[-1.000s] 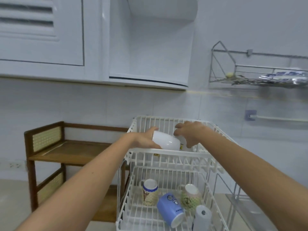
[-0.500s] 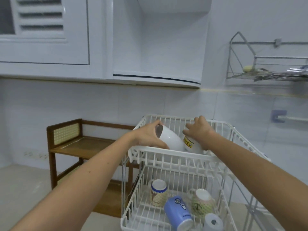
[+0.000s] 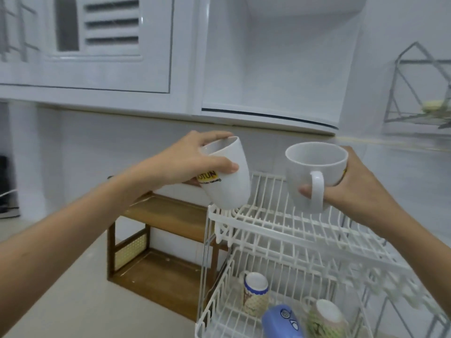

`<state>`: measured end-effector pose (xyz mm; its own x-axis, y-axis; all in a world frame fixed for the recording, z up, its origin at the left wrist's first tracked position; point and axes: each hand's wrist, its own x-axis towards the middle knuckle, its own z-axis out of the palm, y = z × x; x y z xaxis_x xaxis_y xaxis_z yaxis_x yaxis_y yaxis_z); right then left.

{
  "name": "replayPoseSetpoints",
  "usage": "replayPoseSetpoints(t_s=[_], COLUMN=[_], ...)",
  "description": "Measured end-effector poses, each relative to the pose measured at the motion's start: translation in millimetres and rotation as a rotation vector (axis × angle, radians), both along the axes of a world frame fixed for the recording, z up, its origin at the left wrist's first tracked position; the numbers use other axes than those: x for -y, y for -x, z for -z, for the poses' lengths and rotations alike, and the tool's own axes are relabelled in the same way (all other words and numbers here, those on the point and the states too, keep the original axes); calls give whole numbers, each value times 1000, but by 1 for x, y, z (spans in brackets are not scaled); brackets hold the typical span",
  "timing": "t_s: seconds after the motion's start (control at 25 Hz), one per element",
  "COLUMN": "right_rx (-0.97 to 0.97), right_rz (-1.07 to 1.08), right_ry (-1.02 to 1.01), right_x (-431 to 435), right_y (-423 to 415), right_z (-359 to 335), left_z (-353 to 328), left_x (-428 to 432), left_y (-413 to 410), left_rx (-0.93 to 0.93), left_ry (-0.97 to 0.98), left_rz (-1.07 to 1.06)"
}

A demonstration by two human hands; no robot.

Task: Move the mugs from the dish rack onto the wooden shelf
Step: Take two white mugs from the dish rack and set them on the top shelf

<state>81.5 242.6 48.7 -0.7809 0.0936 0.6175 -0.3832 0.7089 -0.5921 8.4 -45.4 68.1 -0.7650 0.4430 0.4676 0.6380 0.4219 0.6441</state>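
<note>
White ceramic fills both my hands above the top tier of the dish rack (image 3: pixel 305 230). My left hand (image 3: pixel 192 162) is wrapped around a tall white mug (image 3: pixel 229 181) with a yellow logo, thumb across its front and fingers (image 3: pixel 214 136) hooked over the rim; the mug tilts, its mouth turned toward me and to the left, its base hanging just over the rack's left corner. My right hand (image 3: pixel 351 186) clasps a rounder white mug (image 3: pixel 314 172) from the side, thumb tucked behind the handle, which faces me; this one is upright, clear of the wires. The two mugs are near each other but apart.

On the rack's lower tier lie three more mugs: a cream mug with a blue band (image 3: pixel 255 295), a blue mug (image 3: pixel 283 322) on its side in front, and a green-patterned mug (image 3: pixel 325 318) to the right.

Left of the rack, just beside it, stands the wooden shelf (image 3: pixel 166 215) on the pale counter (image 3: pixel 73 289), its upper and lower boards bare. A wire wall rack (image 3: pixel 415 93) hangs at the far right.
</note>
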Motion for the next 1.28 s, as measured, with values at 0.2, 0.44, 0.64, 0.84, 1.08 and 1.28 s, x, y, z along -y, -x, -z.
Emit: replayPoseSetpoints(t_s=[0.2, 0.44, 0.64, 0.84, 1.08, 1.28], right_rx=[107, 231, 210, 269, 343, 348], right_rz=[-407, -512, -112, 297, 464, 454], right_ry=[138, 373, 475, 318, 307, 304], right_x=[93, 222, 280, 293, 304, 316], right_y=[2, 62, 152, 236, 284, 306], right_z=[12, 51, 74, 116, 147, 153], left_z=[10, 48, 64, 94, 116, 120], left_x=[83, 148, 174, 175, 176, 181], left_y=[9, 104, 176, 230, 277, 303], left_rx=[143, 153, 176, 140, 161, 197], left_ry=[49, 185, 321, 510, 605, 603], left_rz=[-195, -458, -498, -597, -487, -413])
